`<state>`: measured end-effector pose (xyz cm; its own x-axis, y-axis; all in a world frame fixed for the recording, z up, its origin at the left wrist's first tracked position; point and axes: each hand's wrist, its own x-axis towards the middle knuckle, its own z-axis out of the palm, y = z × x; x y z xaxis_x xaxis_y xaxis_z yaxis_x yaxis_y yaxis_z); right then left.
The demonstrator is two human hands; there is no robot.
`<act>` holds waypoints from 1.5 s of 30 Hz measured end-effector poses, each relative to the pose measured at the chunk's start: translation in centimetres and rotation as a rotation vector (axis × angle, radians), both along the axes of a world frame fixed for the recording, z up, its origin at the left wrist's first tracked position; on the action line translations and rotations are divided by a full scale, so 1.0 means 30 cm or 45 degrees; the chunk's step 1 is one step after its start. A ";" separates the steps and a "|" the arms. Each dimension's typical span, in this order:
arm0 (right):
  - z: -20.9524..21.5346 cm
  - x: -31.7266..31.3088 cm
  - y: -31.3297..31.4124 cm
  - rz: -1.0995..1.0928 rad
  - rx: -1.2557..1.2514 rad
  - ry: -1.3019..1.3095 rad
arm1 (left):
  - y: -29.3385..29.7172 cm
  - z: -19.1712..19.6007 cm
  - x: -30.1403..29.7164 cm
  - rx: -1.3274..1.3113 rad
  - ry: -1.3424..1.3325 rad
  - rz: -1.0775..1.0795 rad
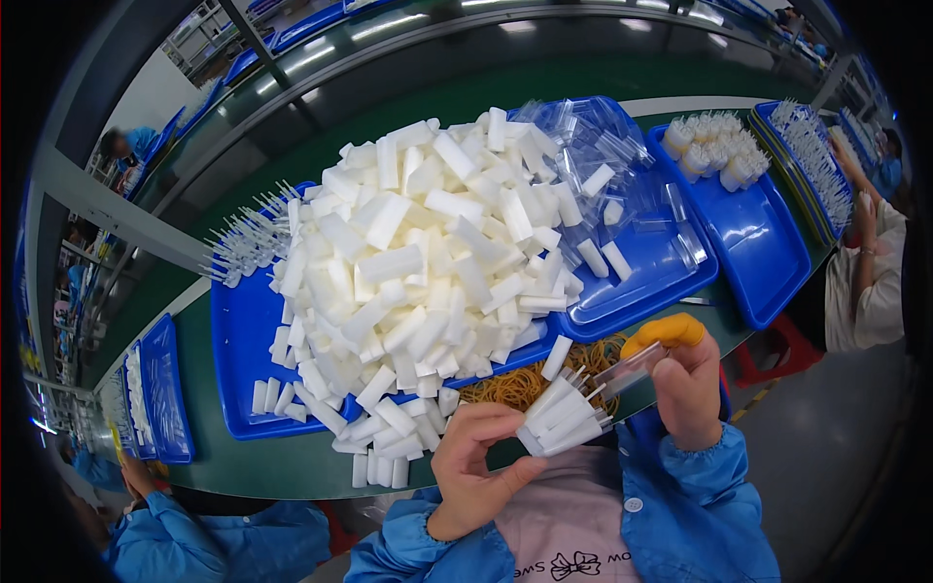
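Observation:
My left hand is closed around a bundle of white foam pieces, with thin prongs sticking out of its upper end. Pinched in my right hand is a clear flat plastic piece, close to the top of that bundle; whether the two touch I cannot tell. Orange finger covers are on fingers of the right hand. Beyond both hands rises a big heap of white foam blocks, spilling over the blue tray onto the green table.
Tan rubber bands lie beside the bundle. A second blue tray holds clear plastic pieces. Farther right, another tray carries white bundles. Thin pronged parts stand left of the heap. Co-workers' sleeves show at lower left.

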<state>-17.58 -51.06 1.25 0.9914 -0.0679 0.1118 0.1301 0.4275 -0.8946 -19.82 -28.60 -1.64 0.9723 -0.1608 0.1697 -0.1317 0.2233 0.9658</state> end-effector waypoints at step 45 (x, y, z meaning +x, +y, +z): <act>0.010 -0.005 -0.050 0.600 -0.630 -0.233 | -0.032 0.029 0.007 -0.594 1.031 -1.048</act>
